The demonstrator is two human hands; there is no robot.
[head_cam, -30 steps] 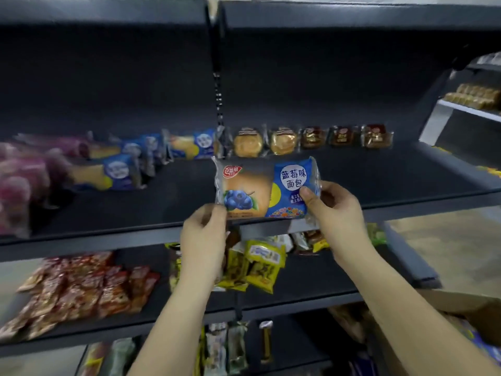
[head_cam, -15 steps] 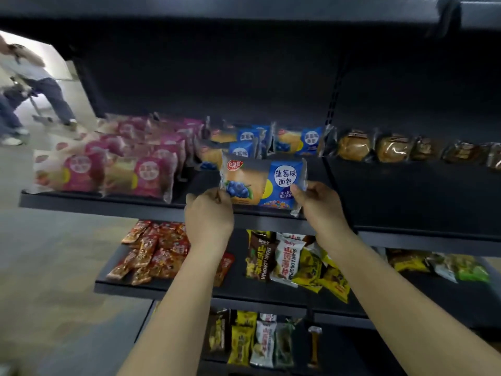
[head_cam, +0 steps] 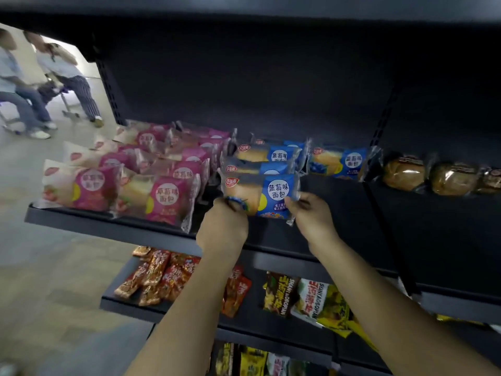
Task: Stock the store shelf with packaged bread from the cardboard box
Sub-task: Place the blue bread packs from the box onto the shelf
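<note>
The blue plastic-wrapped packet of blueberry bread (head_cam: 264,195) is held up over the front half of the dark metal shelf (head_cam: 339,213). Its long axis runs left to right, parallel with the shelf's front edge, and its printed face tips toward the camera. The left hand (head_cam: 225,226) pinches the packet's lower left end with its fingers curled round the wrapper. The right hand (head_cam: 311,215) pinches the lower right corner between thumb and fingers. Both grips sit at the bottom edge, so the body of the packet rises above the hands and away from them, toward the back of the shelf. Directly behind it, partly covered by it, a file of matching blue packets (head_cam: 260,168) runs toward the shelf's back wall. Whether the held wrapper touches the nearest of them cannot be told, nor whether its bottom edge rests on the shelf, since the hands hide it. Pink strawberry bread packets (head_cam: 162,198) fill the shelf toward its left end, the closest just beside the left hand. In my judgement the step in hand is seating this packet as the front of the blue file. That calls for a short push back and down, with the long axis kept parallel to the front edge. Neither hand is nearer, as both are level at the packet's ends.
</note>
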